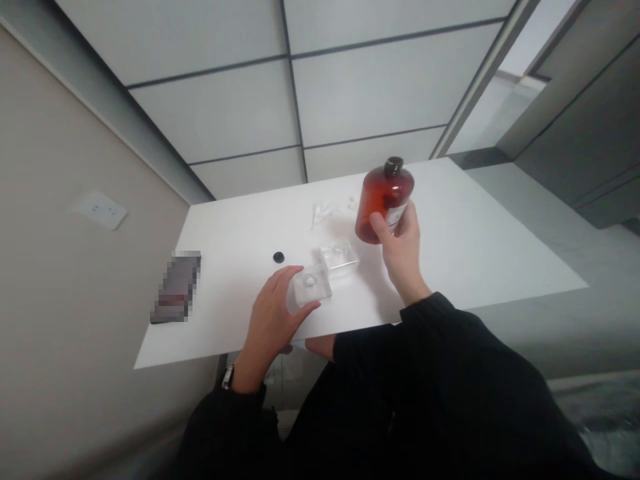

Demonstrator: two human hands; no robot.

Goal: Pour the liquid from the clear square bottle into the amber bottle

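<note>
My right hand is wrapped round the lower part of an amber bottle and holds it above the table, slightly tilted. The bottle's dark mouth is uncapped, and a white label shows beside my fingers. At the near edge, my left hand has its thumb and fingers spread around a clear square container with a round opening on top. Whether the fingertips touch it, I cannot tell. A second clear container stands right behind the first. A small black cap lies to their left.
The white table meets a wall with a socket on the left and panelled doors behind. A pixelated dark flat object lies at the left edge. Small clear plastic pieces lie behind the containers.
</note>
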